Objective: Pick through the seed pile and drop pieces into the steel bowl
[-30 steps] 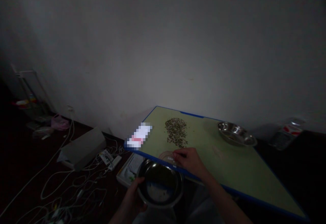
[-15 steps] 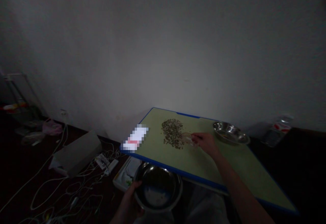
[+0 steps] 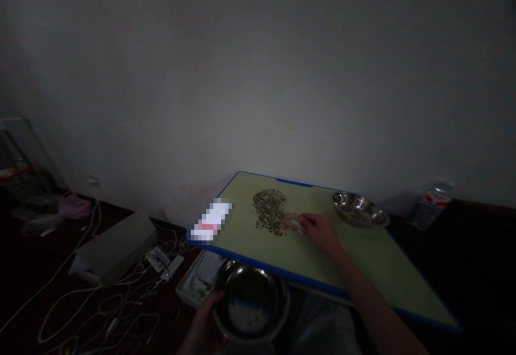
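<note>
Clear disc pinched at the small dark pieces; metal bowl held below the surface edge.
The clear disc (image 3: pixel 293 222), seemingly light, thin and slightly flexible, is best taken by its rim, where it is closed on by the right grip (image 3: pixel 320 228), palm down, forearm slanted across the surface (image 3: pixel 387 269), beside the loose, probably light dark pieces (image 3: pixel 269 207). The metal bowl (image 3: pixel 285 306), stiff and likely slippery, is clasped at its side by the left grip (image 3: pixel 205 317), thumb over the rim.

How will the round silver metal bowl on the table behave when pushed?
The metal bowl is probably stiff. It may slide on the flat, blue-edged green table; its wide, low shape makes tipping unlikely.
</note>
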Tool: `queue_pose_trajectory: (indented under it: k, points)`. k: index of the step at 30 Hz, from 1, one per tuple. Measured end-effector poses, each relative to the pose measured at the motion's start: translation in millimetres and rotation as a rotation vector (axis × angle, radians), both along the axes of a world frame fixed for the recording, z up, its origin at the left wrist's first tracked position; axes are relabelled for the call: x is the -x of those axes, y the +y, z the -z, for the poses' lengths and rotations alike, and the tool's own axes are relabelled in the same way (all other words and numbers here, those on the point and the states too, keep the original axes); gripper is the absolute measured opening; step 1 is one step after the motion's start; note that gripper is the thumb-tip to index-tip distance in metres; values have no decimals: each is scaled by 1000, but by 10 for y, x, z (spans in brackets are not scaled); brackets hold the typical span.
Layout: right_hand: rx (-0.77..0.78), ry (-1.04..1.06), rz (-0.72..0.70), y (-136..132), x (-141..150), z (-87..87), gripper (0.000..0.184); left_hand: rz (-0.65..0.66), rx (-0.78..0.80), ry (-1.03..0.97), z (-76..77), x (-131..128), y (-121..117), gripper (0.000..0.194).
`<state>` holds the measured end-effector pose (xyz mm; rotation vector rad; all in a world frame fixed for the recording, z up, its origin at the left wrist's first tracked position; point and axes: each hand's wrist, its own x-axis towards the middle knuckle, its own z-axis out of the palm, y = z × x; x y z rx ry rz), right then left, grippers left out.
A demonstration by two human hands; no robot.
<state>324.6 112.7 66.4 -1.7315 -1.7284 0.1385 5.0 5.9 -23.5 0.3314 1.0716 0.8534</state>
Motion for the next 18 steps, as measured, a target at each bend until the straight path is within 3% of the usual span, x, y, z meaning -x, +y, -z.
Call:
queue_pose_trajectory:
  k: [3, 6, 12, 18]
  points:
    - [-33, -99, 136, -23, 2, -17, 37, -71, 15, 7, 33, -29, 14, 25]
    - [-26, -193, 215, -57, 22, -33, 37, -90, 26, 31, -34, -49, -12, 23]
    - [40, -250, 232, -87, 44, -67, 35, -82, 23, 49, -218, -77, -67, 26]
    - [88, -260, 228, -73, 46, -60, 32, -70, 59, 56, -264, -85, -59, 28]
